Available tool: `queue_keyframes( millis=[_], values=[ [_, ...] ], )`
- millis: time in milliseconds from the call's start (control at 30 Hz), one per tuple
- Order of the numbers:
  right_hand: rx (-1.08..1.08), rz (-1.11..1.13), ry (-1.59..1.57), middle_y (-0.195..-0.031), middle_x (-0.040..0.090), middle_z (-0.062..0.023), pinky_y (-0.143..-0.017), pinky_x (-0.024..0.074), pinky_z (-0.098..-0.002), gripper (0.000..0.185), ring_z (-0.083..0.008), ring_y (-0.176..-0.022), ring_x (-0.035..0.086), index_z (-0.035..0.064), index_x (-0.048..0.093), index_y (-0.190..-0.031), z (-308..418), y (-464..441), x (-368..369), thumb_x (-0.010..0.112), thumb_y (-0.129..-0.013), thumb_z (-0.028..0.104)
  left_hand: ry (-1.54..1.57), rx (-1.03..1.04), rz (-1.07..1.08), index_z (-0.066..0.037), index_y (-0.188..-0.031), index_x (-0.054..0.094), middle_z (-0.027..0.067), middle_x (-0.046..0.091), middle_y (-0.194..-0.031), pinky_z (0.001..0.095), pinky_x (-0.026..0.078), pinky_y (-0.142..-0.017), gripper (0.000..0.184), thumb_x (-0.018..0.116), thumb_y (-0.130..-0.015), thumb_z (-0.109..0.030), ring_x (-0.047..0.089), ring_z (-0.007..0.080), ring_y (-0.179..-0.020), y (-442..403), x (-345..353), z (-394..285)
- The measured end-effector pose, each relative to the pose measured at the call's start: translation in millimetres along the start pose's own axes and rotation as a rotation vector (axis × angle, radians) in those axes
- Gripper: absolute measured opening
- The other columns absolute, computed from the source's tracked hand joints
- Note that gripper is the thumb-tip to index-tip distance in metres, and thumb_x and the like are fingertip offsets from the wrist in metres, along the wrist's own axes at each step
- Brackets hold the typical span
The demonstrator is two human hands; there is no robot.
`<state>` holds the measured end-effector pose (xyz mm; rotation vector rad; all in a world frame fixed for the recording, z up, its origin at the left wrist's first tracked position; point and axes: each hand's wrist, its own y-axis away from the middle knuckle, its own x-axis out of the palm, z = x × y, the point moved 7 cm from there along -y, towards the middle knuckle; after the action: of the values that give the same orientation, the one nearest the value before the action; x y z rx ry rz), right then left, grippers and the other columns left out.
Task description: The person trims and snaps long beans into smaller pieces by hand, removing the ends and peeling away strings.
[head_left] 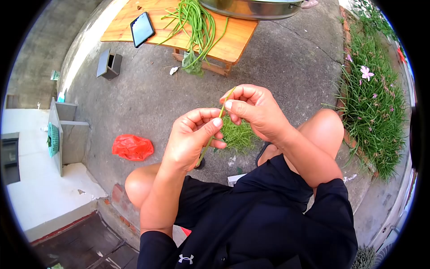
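head view, and the left hand had a green bean pinched between thumb and fingers, its lower length slanting past the palm! up top, the right hand nipped the same bean near its tip. to do it well, by my judgement, both pinches needed to sit close together and be light, so the stalk bent cleanly instead of crushing. just beyond, a heap of green pieces lay on the concrete (partly hidden by the hands, mind you), with a sandalled foot near it. left of that sat a red bag, well apart. farther out, long beans spilled over the edge of a wooden table, sharing it with a phone and a metal basin. nothing visible blocked the fingers, though dangling bean ends and a clear plastic bag cluttered the table's near side.
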<state>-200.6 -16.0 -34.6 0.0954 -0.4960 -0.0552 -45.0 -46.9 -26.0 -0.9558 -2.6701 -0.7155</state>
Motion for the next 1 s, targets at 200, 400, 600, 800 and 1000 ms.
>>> queue_keyframes(
  millis=[200,400,600,800,1000],
  values=[
    [-0.02,-0.039,0.113,-0.085,0.068,-0.0018,-0.067,0.0528,-0.0233,0.013,-0.0065,-0.073,0.062,-0.0014,0.068,-0.102,13,1,-5,0.07,-0.093,0.008,-0.093,0.084,-0.028,0.002,-0.119,0.064,0.0052,0.066,-0.093,0.0264,0.061,-0.06,0.024,0.066,-0.096,-0.004,0.065,0.0101,-0.077,-2,1,-5],
    [-0.039,-0.016,0.108,-0.089,0.069,-0.0016,-0.07,0.0538,-0.0223,0.014,-0.0045,-0.079,0.064,-0.0027,0.068,-0.1,3,2,0,0.072,-0.092,0.007,-0.198,0.152,-0.15,0.0,-0.114,0.066,0.0023,0.068,-0.088,0.0235,0.058,-0.056,0.021,0.07,-0.094,-0.005,0.064,0.008,-0.075,-2,6,-9],
    [-0.079,-0.02,0.158,-0.092,0.068,-0.0019,-0.076,0.0539,-0.0239,0.013,-0.0063,-0.084,0.064,-0.0031,0.068,-0.104,15,5,0,0.068,-0.093,0.004,-0.254,0.184,-0.179,0.0,-0.106,0.068,-0.0011,0.066,-0.08,0.019,0.048,-0.049,0.013,0.071,-0.094,-0.005,0.059,0.0027,-0.068,0,6,-16],
    [-0.095,-0.045,0.189,-0.09,0.067,-0.001,-0.073,0.0535,-0.0226,0.013,-0.005,-0.081,0.063,-0.0029,0.067,-0.102,14,5,0,0.069,-0.092,0.004,-0.303,0.254,-0.193,-0.001,-0.104,0.068,-0.002,0.065,-0.079,0.0181,0.042,-0.048,0.011,0.07,-0.094,-0.005,0.055,0.0008,-0.062,-1,7,-17],
    [-0.118,-0.075,0.222,-0.083,0.067,-0.0002,-0.066,0.0525,-0.0213,0.013,-0.0041,-0.074,0.062,-0.0023,0.068,-0.096,5,5,4,0.072,-0.089,0.008,-0.297,0.201,-0.192,-0.001,-0.103,0.068,-0.0015,0.065,-0.079,0.0183,0.046,-0.048,0.012,0.072,-0.094,-0.009,0.057,0.0016,-0.067,-3,7,-15]
  ],
)
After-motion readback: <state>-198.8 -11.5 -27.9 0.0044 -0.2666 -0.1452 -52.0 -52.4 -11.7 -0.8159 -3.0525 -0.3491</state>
